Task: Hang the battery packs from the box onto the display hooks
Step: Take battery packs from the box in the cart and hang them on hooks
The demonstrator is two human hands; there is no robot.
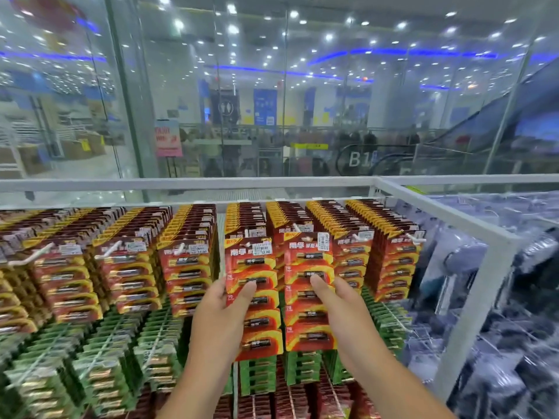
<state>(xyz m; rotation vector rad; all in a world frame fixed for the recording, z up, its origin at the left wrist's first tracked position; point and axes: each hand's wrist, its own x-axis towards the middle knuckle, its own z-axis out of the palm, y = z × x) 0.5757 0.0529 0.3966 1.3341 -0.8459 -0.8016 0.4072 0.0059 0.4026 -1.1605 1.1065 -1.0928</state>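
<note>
Head view. Two red battery strips hang side by side at the centre of the top row of the display, long axes vertical. The left hand grasps the left strip at mid-height, thumb across its face, fingers hidden behind it. The right hand likewise grasps the right strip, thumb on its front. Each strip rises above its hand, so the punched top end lies up and far from the fingers, level with the white hook tips of the neighbouring columns. Whether either strip's hole is already on its hook cannot be told; price labels cover that spot. The box is out of frame. Green packs fill the lower row, blurred.
</note>
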